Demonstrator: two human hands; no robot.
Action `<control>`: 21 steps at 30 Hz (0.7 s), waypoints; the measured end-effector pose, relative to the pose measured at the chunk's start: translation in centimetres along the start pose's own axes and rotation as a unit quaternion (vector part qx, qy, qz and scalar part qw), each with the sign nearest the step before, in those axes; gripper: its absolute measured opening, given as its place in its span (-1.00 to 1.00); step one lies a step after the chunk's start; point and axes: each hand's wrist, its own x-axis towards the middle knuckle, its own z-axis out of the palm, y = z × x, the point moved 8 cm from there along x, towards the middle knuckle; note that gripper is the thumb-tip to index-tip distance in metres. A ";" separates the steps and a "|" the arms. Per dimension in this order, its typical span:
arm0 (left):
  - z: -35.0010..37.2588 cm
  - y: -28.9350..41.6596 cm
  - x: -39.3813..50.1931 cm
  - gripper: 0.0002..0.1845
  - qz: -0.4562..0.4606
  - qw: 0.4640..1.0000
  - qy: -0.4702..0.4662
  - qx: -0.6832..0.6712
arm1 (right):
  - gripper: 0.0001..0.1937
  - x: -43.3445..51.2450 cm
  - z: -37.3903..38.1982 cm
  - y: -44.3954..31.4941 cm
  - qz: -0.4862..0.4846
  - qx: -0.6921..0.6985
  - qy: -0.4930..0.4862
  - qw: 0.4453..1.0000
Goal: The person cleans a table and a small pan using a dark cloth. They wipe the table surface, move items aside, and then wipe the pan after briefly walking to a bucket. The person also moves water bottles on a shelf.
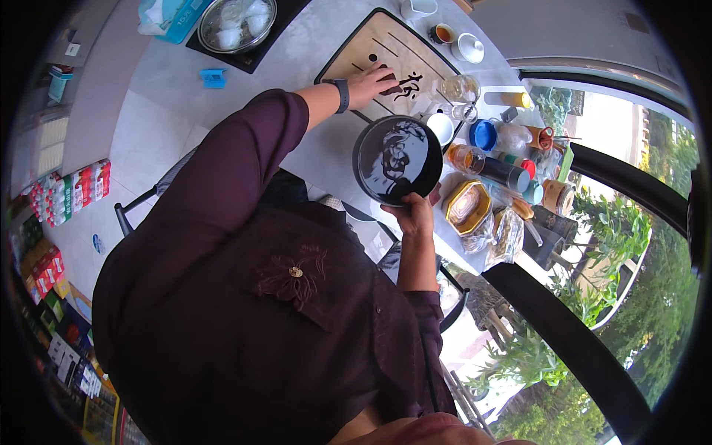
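My left hand (pixel 371 86), with a dark band on its wrist, lies over a small dark reddish-brown item (pixel 391 84), perhaps a cloth, on the tan tea tray (pixel 339 62). The fingers cover part of that item. In my right hand (pixel 414 214) is a round dark bowl or basin (pixel 396 158), gripped at its near rim and tilted so its glossy inside shows. Beside the bowl are a white cup (pixel 439 129) and a small glass vessel (pixel 464 112). A larger clear glass vessel (pixel 460 89) is at the tray's right edge.
A metal pan with white pieces (pixel 236 25) rests on a black cooktop (pixel 250 60). At the tray's far right are a cup of amber liquid (pixel 442 34) and a lidded white cup (pixel 468 48). Jars, bottles and an octagonal gold-rimmed dish (pixel 467 207) crowd the grey table's right side.
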 end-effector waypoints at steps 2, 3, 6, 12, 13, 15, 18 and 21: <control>0.4 -0.8 1.1 -0.30 0.009 1.000 0.028 -0.009 | -0.36 1.6 1.0 -0.8 0.012 -0.013 0.016 1.000; 0.7 -1.2 1.5 -0.29 0.001 0.999 0.026 -0.018 | -0.37 2.2 1.3 -1.3 0.013 -0.026 0.031 0.999; 1.4 -2.1 2.0 -0.39 -0.015 0.999 -0.031 0.029 | -0.42 4.0 2.9 -2.8 0.017 -0.065 0.041 0.997; 0.6 -2.5 2.1 -0.26 -0.038 0.992 -0.084 0.083 | -0.45 5.9 5.5 -4.8 0.012 -0.101 0.034 0.994; 0.4 -2.4 2.1 -0.22 -0.038 0.992 -0.083 0.092 | -0.45 6.1 5.7 -5.0 0.013 -0.108 0.039 0.993; 0.2 -2.4 2.1 -0.17 -0.039 0.990 -0.087 0.105 | -0.46 6.4 5.7 -5.5 0.014 -0.127 0.051 0.991; 0.3 -2.4 2.2 -0.10 -0.038 0.989 -0.095 0.108 | -0.48 7.0 5.4 -6.1 0.015 -0.147 0.062 0.987; 0.5 -2.4 2.8 -0.16 -0.029 0.988 -0.082 0.127 | -0.50 7.7 4.6 -6.3 0.036 -0.133 0.068 0.988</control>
